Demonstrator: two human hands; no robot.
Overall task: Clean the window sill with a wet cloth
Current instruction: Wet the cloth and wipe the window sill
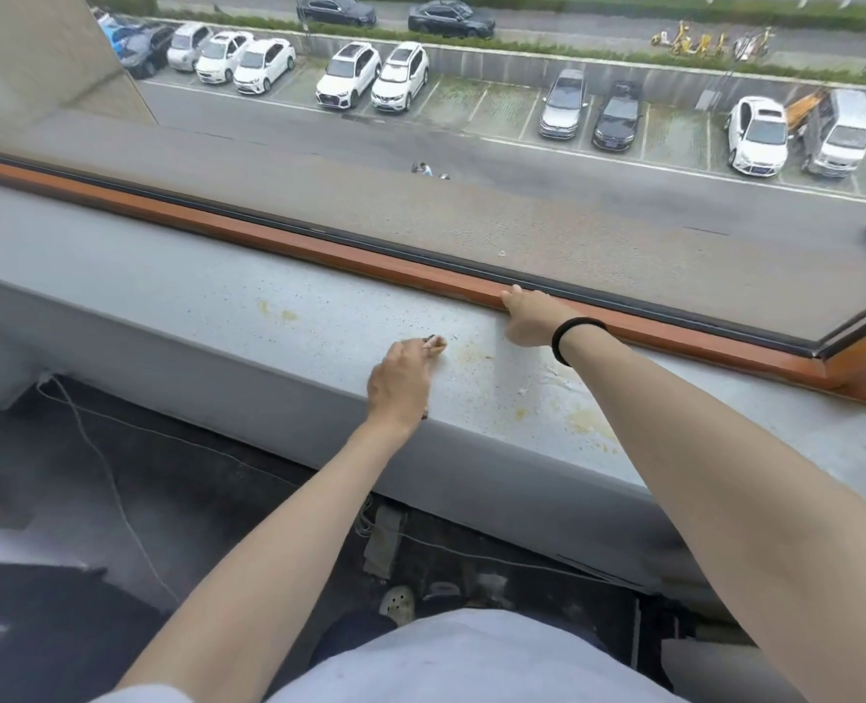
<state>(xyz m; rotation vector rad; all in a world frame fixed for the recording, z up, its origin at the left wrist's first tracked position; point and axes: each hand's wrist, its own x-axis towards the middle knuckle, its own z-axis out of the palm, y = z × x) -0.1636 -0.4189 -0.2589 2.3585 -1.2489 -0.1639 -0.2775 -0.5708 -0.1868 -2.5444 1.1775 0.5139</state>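
The window pane fills the upper half of the frame, and through it a road and rows of parked cars are seen far below. Under the glass the grey window sill runs as a wide band from the left edge down to the lower right of the frame. A brown wooden frame lies along its far side, between the sill and the glass. In the lower left is a dark floor with a thin white cable on it. Both bare arms reach from the bottom of the frame onto the sill. The right hand, right of centre, rests on the sill with its fingers stretched out and relaxed, holding nothing; its fingertips touch the wooden frame. The left hand, at the centre, has its fingers curled and pinches a small brownish piece just at the sill surface; what this piece is, I cannot tell. Yellowish stains are spread on the sill between and near the two hands. A black band sits around the right wrist.
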